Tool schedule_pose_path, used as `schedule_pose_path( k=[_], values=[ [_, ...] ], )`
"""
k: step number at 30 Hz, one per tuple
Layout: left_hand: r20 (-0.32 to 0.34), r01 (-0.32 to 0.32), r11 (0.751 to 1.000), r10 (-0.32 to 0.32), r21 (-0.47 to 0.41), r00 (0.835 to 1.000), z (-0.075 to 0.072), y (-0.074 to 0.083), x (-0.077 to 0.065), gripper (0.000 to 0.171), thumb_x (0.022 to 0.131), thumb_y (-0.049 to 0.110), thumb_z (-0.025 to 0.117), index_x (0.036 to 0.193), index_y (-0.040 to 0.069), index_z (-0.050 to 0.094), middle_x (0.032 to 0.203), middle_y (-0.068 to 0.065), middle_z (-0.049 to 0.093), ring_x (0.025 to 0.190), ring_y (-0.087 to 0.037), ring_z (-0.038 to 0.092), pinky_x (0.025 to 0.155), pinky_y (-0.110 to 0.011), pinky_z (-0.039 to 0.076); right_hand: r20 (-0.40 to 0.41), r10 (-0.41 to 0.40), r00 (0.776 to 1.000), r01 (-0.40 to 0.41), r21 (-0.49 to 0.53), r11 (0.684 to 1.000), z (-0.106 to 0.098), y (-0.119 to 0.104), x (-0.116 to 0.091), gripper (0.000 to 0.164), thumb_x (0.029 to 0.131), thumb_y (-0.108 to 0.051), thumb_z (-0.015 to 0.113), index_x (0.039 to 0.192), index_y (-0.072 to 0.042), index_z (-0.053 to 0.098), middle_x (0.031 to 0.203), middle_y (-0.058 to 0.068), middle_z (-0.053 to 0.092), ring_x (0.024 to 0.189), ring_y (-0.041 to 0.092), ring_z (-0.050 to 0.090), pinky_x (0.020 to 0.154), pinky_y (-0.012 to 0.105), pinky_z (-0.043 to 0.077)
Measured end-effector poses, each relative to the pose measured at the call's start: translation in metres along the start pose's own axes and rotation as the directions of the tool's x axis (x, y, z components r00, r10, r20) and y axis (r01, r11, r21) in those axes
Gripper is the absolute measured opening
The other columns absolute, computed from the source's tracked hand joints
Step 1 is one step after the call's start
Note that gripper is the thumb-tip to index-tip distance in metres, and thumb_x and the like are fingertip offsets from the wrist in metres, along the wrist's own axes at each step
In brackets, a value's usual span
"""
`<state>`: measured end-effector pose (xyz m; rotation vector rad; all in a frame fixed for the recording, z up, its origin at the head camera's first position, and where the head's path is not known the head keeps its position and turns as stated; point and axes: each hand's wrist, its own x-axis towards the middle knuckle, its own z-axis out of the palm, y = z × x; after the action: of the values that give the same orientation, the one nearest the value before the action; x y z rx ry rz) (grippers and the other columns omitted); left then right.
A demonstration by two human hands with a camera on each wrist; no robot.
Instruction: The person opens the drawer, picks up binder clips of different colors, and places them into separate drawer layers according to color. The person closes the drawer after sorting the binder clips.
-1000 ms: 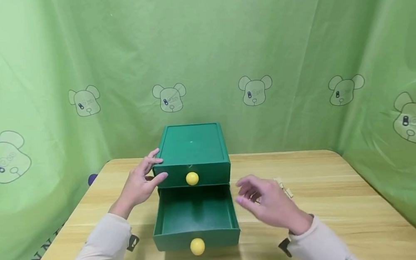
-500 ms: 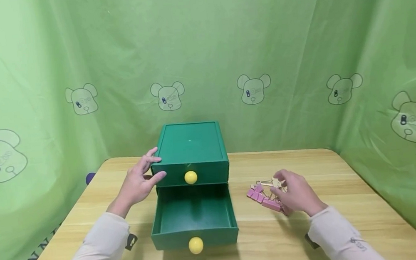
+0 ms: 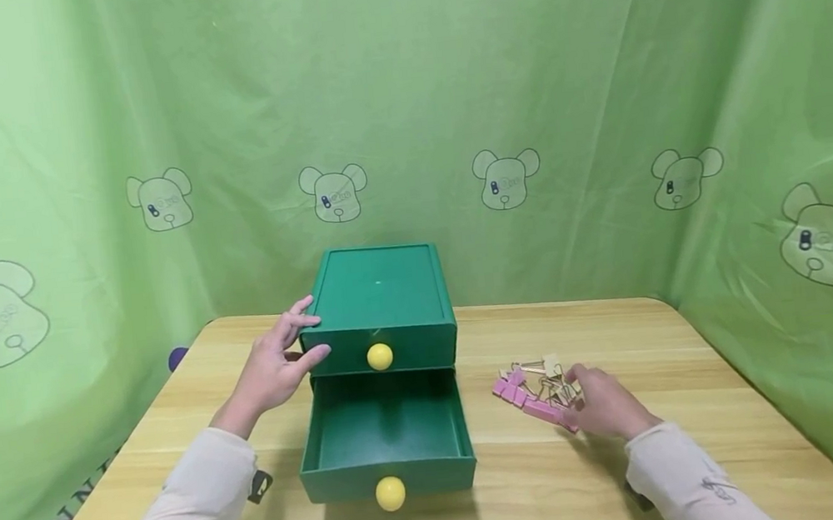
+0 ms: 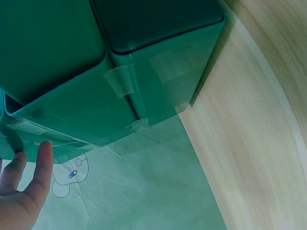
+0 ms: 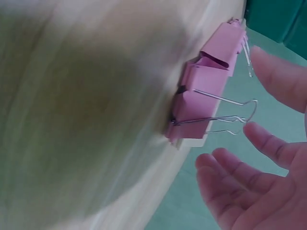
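Note:
A green two-drawer cabinet (image 3: 382,288) with yellow knobs stands on the table. Its lower drawer (image 3: 348,483) is pulled out and bare inside; the upper one (image 3: 338,351) is closed. My left hand (image 3: 271,374) touches the cabinet's upper left side, fingers extended and thumb by the front corner. To the right of the cabinet lies a small pile of binder clips, pink ones (image 3: 540,410) in front and cream ones (image 3: 551,364) behind. At the pile's right side is my right hand (image 3: 605,405). The right wrist view shows its fingers (image 5: 268,143) loosely bent, index tip right at a clip's wire handle (image 5: 250,112).
The wooden table (image 3: 661,370) has rounded back corners. A green curtain (image 3: 407,85) with bear-head prints hangs behind it and along both sides. The pulled-out drawer juts toward me, between my forearms. Clear tape (image 4: 119,81) joins the cabinet's two units at the side.
My right hand has moved right, from beside the open drawer to the binder clips, then lowered to the pile's right side. My left hand has stayed at the cabinet.

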<state>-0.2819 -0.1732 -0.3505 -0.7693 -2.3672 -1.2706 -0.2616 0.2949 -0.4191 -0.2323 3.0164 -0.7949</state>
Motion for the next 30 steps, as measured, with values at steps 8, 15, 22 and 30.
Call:
schedule_pose_path(
  k=[8, 15, 22, 30],
  values=[
    [0.007, 0.005, 1.0, -0.005, -0.004, 1.0, 0.0005, 0.0002, -0.0014, 0.037, 0.094, 0.015, 0.066, 0.127, 0.006, 0.05, 0.155, -0.013, 0.03, 0.133, -0.045, 0.038, 0.088, -0.055, 0.05, 0.031, -0.004, 1.0, 0.005, -0.011, 1.0, 0.0048, 0.003, -0.0024, 0.055, 0.075, -0.012, 0.082, 0.115, 0.007, 0.05, 0.079, 0.005, 0.058, 0.068, 0.017, 0.055, 0.061, 0.033, 0.051],
    [0.006, -0.005, 1.0, 0.005, 0.006, 1.0, 0.0001, -0.0003, -0.0004, 0.037, 0.094, 0.015, 0.066, 0.126, 0.007, 0.05, 0.155, -0.012, 0.031, 0.132, -0.044, 0.038, 0.088, -0.053, 0.05, -0.005, -0.049, 0.999, 0.048, -0.061, 0.997, 0.0089, 0.0081, -0.0019, 0.046, 0.074, -0.011, 0.082, 0.106, 0.003, 0.052, 0.075, 0.003, 0.054, 0.066, 0.017, 0.052, 0.06, 0.034, 0.049],
    [0.011, 0.001, 1.0, -0.001, 0.009, 1.0, -0.0006, 0.0001, -0.0003, 0.038, 0.094, 0.016, 0.066, 0.127, 0.007, 0.05, 0.155, -0.012, 0.031, 0.132, -0.045, 0.038, 0.089, -0.053, 0.05, 0.001, -0.04, 0.999, 0.04, -0.063, 0.997, 0.0089, 0.0085, -0.0013, 0.045, 0.074, -0.01, 0.081, 0.106, 0.003, 0.052, 0.076, 0.003, 0.055, 0.066, 0.018, 0.053, 0.06, 0.035, 0.049],
    [0.012, -0.006, 1.0, 0.006, 0.005, 1.0, -0.0013, -0.0003, 0.0004, 0.037, 0.094, 0.015, 0.065, 0.126, 0.006, 0.05, 0.155, -0.013, 0.03, 0.133, -0.045, 0.037, 0.088, -0.055, 0.05, 0.012, -0.012, 1.0, 0.013, -0.039, 0.999, 0.007, 0.0056, -0.0022, 0.045, 0.076, -0.007, 0.078, 0.11, 0.004, 0.051, 0.075, 0.004, 0.056, 0.063, 0.018, 0.052, 0.056, 0.032, 0.048]
  ],
)
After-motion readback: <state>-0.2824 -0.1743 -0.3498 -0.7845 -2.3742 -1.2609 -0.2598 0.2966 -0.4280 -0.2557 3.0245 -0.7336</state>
